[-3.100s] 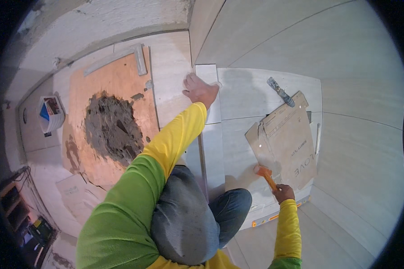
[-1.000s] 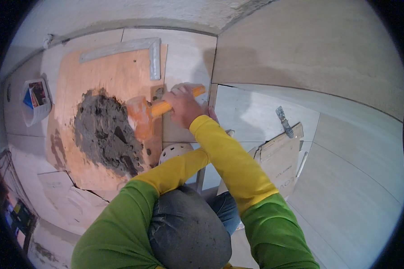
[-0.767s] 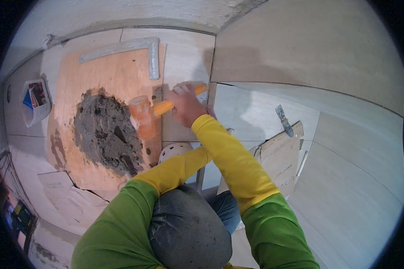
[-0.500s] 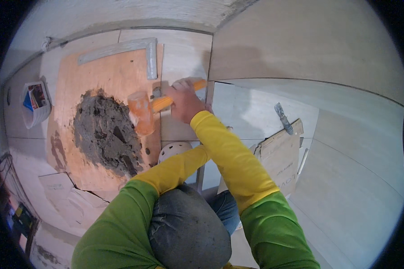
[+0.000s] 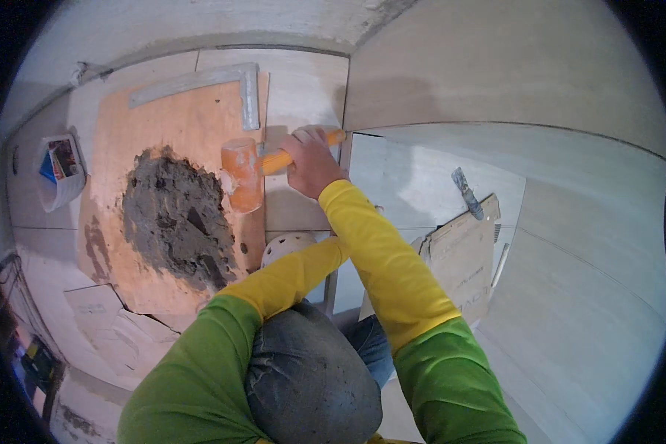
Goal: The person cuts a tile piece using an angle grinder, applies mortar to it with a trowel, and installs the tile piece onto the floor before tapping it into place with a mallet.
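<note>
My right hand is closed around the yellow-orange handle of a mallet. The mallet's orange head, smeared with whitish residue, is over the right edge of a wooden board, beside a heap of wet grey mortar. My left forearm passes beneath my right forearm, hiding nearly all of my left hand; its fingers cannot be made out. Below my right hand lie light floor tiles.
A grey L-shaped square lies on the board's far end. On the left stands a white tub. At right, a mortar-stained trowel or scraper rests against cardboard. A white holed shoe is near my left forearm; tiled walls rise right.
The mallet's head has shifted slightly right and up, away from the mortar, and its handle lies flatter. My right hand has moved a little with it; my left forearm stays nearly still.
</note>
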The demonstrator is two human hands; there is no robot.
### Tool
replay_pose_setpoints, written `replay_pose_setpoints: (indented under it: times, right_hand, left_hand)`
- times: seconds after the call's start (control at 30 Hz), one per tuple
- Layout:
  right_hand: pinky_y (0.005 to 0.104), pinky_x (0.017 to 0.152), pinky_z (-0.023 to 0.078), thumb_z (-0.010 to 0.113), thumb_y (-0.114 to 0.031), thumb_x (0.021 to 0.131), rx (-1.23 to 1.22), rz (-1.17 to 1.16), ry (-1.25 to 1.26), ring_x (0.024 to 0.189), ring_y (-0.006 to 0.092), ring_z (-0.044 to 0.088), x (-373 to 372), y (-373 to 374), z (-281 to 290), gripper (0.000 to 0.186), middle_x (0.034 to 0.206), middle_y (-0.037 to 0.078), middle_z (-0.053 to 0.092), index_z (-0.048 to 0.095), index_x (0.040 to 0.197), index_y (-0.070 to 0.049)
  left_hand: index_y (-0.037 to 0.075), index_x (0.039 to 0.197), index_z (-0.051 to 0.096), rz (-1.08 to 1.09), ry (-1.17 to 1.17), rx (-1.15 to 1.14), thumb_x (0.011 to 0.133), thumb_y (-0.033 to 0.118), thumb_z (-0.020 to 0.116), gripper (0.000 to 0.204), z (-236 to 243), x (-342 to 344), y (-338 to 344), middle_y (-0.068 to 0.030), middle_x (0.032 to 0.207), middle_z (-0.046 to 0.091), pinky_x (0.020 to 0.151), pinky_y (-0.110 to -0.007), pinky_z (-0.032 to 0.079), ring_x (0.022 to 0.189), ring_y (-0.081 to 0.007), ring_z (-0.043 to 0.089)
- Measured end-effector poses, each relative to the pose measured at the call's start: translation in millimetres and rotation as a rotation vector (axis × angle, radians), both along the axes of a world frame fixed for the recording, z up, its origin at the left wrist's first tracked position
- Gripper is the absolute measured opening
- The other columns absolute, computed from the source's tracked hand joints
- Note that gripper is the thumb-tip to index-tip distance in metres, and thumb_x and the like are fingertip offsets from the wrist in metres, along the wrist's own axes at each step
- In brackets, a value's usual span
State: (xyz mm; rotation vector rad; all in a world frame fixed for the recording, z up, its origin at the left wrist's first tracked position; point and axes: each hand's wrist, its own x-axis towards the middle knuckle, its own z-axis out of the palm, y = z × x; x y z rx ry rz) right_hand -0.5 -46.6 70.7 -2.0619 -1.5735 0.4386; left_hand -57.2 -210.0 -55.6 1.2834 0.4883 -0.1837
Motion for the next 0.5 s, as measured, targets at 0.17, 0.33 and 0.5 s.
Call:
replay_pose_setpoints:
  times: [0.17,0.33,0.5]
  right_hand:
    - [0.0490,0.094,0.037,0.060,0.001,0.065,0.046,-0.011,0.011,0.101,0.0389,0.051,4.8,-3.0,8.0,0.029,0.098,0.017,0.058,0.059,0.094,-0.006]
    - [0.0482,0.092,0.038,0.059,0.002,0.064,0.110,-0.001,0.046,0.099,0.0376,0.052,-17.7,-5.9,40.1,0.031,0.096,0.014,0.058,0.059,0.094,-0.007]
    - [0.0457,0.093,0.038,0.059,0.001,0.064,0.158,-0.095,0.075,0.096,0.0370,0.053,-16.0,-75.4,106.6,0.034,0.095,0.012,0.061,0.060,0.097,-0.007]
  left_hand:
    - [0.010,0.115,0.055,-0.011,-0.014,0.043,0.093,0.026,0.056,0.027,3.1,0.2,0.5,-0.0109,0.105,0.058,0.085,-0.040,0.045,0.096,-0.0272,0.054]
    - [0.009,0.118,0.055,-0.004,-0.027,0.144,0.092,0.025,0.056,0.031,4.8,-11.0,15.2,-0.0122,0.107,0.059,0.086,-0.040,0.045,0.097,-0.0292,0.055]
    - [0.009,0.121,0.054,0.080,-0.231,0.718,0.091,0.024,0.056,0.034,81.4,-24.8,46.1,-0.0135,0.109,0.059,0.087,-0.041,0.045,0.099,-0.0312,0.056]
